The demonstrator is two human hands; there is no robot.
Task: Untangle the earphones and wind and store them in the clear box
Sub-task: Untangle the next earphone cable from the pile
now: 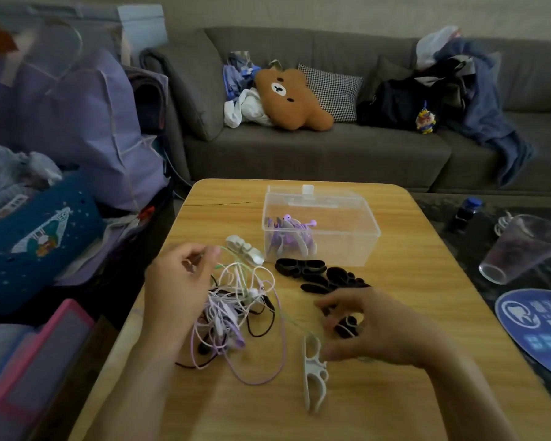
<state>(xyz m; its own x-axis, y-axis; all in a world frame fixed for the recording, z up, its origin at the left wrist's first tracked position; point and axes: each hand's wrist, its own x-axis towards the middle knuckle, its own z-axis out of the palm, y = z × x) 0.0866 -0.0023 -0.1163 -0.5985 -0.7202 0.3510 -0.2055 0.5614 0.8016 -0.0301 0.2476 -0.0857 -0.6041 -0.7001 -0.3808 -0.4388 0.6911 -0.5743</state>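
One purple set wound, stored in clear box [322, 230]; tangle [236, 313] unsorted beside left hand [175, 281], pinching green cord; right hand [372, 326] curled, grip unclear.

left hand [175, 281] pinching green cord, tangled earphones [236, 316] on table [395, 393], clear box [322, 227] behind
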